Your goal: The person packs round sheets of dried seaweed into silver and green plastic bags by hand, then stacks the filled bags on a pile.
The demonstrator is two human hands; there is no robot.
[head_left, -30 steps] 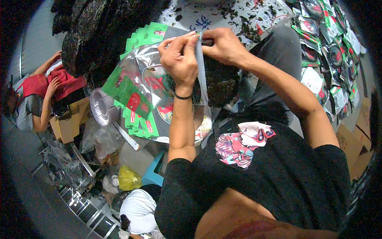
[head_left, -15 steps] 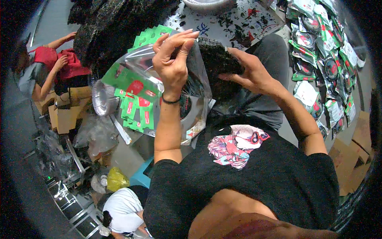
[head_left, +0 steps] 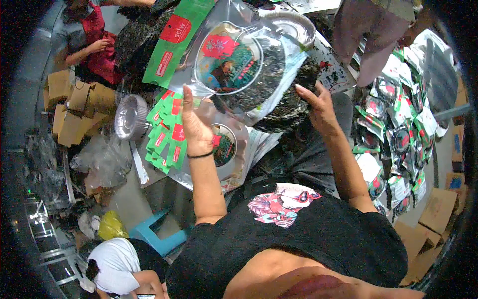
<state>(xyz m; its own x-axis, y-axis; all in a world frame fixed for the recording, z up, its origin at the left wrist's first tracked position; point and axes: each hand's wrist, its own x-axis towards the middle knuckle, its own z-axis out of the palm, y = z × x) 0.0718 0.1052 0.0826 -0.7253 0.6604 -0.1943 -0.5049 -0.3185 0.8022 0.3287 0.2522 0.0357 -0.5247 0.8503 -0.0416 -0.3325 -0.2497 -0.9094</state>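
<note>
A large clear plastic bag (head_left: 234, 107) with a green, red-marked end (head_left: 167, 47) is held up in front of me. Part of a round, dark sheet of dried seaweed (head_left: 286, 119) sits inside it; the rest sticks out by its pale edge on the right. My right hand (head_left: 323, 109) is closed on the seaweed's right side, thumb on top. At the bag's lower left, my left hand (head_left: 198, 129) grips it with the thumb up; its other fingers are mostly hidden. Below lies a stack of similar flat bags (head_left: 184, 172) with green ends.
A clear round plastic tray (head_left: 132, 117) stands at the left, another (head_left: 301, 30) at the back. Dark seaweed (head_left: 134, 50) is heaped far left. Filled packages (head_left: 398, 139) cover the right. Co-workers are at far left and lower left; another person's legs (head_left: 368, 35) stand at far right.
The bag has been lifted off the stack and raised over the seaweed, which is now partly inside. My left hand has moved lower and left. A person has come in at far right.
</note>
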